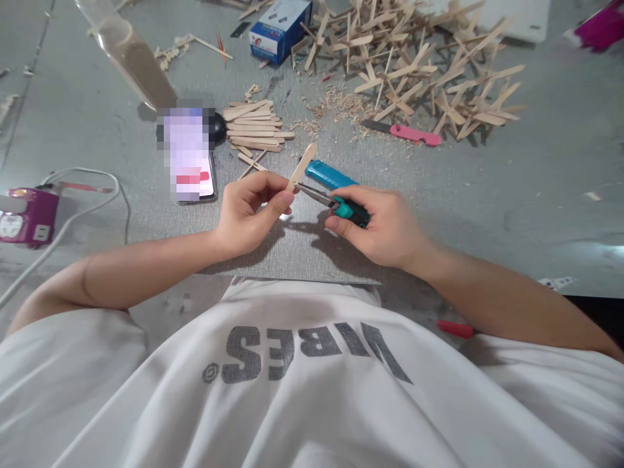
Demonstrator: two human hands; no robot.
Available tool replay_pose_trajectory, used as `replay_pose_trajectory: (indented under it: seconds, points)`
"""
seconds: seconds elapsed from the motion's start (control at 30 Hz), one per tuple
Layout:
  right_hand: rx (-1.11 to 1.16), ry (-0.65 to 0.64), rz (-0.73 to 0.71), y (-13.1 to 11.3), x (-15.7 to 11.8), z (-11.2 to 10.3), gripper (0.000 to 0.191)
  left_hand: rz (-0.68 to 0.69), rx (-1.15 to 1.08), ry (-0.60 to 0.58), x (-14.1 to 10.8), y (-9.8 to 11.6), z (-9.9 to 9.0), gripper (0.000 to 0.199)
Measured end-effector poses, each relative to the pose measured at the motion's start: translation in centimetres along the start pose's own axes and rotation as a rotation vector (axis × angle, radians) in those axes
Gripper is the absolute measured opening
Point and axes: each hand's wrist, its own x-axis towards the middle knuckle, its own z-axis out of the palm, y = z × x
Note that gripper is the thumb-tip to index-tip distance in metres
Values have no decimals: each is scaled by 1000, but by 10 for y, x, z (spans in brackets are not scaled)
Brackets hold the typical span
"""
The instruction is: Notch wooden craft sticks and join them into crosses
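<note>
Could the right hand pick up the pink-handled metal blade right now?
Probably not: the right hand grips teal-and-black metal pliers, though the way to the pink-handled blade looks free.

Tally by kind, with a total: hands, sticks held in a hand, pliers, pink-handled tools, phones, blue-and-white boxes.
Hands: 2, left hand and right hand
Held wooden stick: 1
Pliers: 1
Pink-handled tool: 1
Phone: 1
Blue-and-white box: 1
Total: 7
</note>
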Motion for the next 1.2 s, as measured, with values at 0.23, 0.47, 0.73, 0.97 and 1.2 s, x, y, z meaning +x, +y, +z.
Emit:
replay_pose_trajectory:
  seconds: [0.23, 0.47, 0.73, 0.97, 1.2]
  points:
    - [-64, 29, -46, 4, 1, 1, 36, 16, -20, -15, 0, -1, 0, 58]
    - [-60, 23, -34, 3, 1, 1, 35, 64, 24, 1, -1, -4, 0, 53]
    - [-67, 24, -17, 3, 1, 1, 36, 109, 123, 7, -1, -7, -3, 55]
    - [-238, 123, -57, 14, 0, 4, 39, 51, -64, 205, -1, -11, 3, 57]
    - [-555, 233, -144, 24, 0, 5, 47, 50, -38, 168, 2, -19, 0, 62]
